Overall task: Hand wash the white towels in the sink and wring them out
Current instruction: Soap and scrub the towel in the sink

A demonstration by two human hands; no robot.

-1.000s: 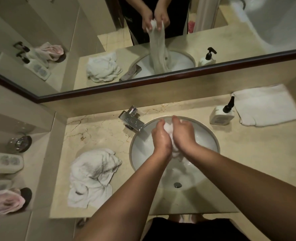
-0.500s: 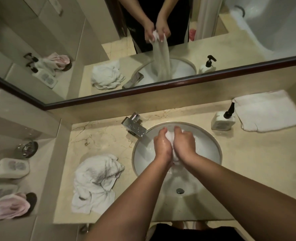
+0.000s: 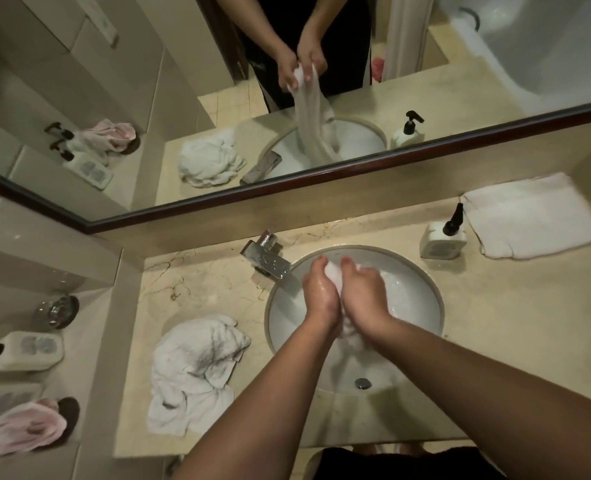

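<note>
My left hand (image 3: 320,294) and my right hand (image 3: 363,294) are pressed together over the round white sink (image 3: 422,289). Both grip a bunched wet white towel (image 3: 334,274); its top shows between my thumbs, and its lower part hangs under my hands into the bowl. The mirror shows that towel hanging long from my fists. A crumpled white towel (image 3: 192,372) with a grey smudge lies on the counter left of the sink. A folded white towel (image 3: 529,216) lies at the back right of the counter.
A chrome faucet (image 3: 264,258) stands at the sink's back left, with no water visibly running from it. A white pump bottle (image 3: 441,239) stands right of the sink. On the left ledge are another bottle (image 3: 27,349), a glass dish (image 3: 56,310) and a pink cloth (image 3: 20,427). The drain (image 3: 362,383) shows near the front.
My hands keep their grip on the towel over the sink, barely shifting against each other. The camera has tilted, so everything sits slightly lower in view.
</note>
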